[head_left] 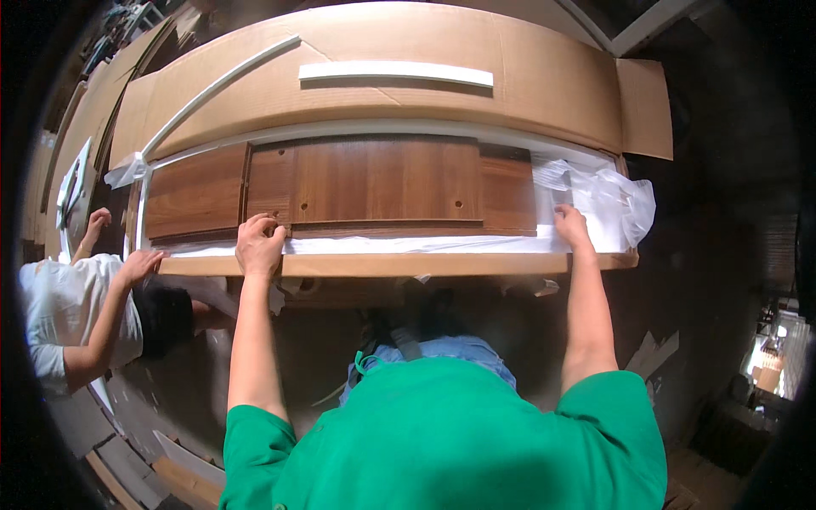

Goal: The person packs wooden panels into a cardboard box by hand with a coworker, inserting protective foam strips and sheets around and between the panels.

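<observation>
Brown wood-grain panels (pixel 387 183) lie stacked in a long open cardboard box (pixel 408 265) lined with white foam and plastic film. My left hand (pixel 260 244) is at the near edge of the panels, left of the top one. Its fingers are curled together, and what they hold, if anything, is hidden. Beyond the panels' right end, my right hand (pixel 571 227) reaches into the box by the white plastic film (pixel 625 204). Its fingers are bent close together, and I cannot make out anything between them.
On the raised cardboard flap (pixel 544 68) lie a white strip (pixel 395 74) and a longer thin white strip (pixel 217 89). A co-worker in a light shirt (pixel 76 314) stands at the left, one hand on the box's near left corner. Cardboard sheets (pixel 127 68) lean behind them.
</observation>
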A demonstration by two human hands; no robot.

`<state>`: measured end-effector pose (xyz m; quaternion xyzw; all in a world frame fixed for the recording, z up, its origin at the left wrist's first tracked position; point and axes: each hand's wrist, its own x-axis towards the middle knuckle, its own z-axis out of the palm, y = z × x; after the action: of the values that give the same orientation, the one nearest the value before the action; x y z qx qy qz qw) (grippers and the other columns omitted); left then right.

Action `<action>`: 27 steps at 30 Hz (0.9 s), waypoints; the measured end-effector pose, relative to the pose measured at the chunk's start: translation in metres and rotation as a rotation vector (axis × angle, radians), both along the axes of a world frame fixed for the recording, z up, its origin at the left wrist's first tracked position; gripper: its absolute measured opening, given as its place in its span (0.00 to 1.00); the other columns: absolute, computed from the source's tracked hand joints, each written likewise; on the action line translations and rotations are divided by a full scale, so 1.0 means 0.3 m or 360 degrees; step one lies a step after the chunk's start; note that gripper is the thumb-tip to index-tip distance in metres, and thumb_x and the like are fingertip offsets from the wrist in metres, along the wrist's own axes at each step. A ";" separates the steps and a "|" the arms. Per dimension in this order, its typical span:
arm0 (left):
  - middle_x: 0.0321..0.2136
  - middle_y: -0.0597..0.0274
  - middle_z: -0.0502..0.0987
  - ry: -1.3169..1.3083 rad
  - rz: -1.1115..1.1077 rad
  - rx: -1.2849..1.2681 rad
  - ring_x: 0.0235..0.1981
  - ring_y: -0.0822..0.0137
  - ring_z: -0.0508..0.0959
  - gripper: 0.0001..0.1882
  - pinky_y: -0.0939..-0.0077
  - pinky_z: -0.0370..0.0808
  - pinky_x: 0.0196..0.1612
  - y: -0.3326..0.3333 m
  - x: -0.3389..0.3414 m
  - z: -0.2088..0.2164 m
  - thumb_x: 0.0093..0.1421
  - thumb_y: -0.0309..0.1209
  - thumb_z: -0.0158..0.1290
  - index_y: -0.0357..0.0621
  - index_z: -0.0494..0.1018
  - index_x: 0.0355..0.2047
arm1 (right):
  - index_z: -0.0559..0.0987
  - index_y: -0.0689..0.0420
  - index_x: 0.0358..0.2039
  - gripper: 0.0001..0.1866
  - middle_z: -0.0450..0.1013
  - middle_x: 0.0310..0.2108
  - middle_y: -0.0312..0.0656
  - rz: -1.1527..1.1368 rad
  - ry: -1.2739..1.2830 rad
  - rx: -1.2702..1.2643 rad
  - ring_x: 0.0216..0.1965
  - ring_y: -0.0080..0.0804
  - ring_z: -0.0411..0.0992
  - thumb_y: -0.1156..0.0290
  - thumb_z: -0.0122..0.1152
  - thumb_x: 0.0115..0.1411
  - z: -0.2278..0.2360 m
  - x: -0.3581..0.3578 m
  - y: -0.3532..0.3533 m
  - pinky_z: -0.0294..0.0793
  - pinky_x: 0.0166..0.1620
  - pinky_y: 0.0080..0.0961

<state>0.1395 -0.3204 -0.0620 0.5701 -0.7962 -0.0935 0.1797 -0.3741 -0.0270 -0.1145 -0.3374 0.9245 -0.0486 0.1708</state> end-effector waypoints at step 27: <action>0.36 0.67 0.76 0.0026 0.0132 0.0254 0.44 0.64 0.71 0.11 0.71 0.70 0.48 0.027 -0.046 0.002 0.43 0.38 0.54 0.46 0.77 0.25 | 0.65 0.63 0.54 0.28 0.68 0.49 0.56 0.0532 0.0603 0.0036 0.48 0.48 0.69 0.60 0.53 0.56 -0.595 -0.782 0.281 0.67 0.50 0.38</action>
<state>0.1255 -0.3124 -0.0615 0.6143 -0.7604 -0.1538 0.1439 -0.6087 0.0572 -0.2929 -0.4866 0.8719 0.0548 0.0038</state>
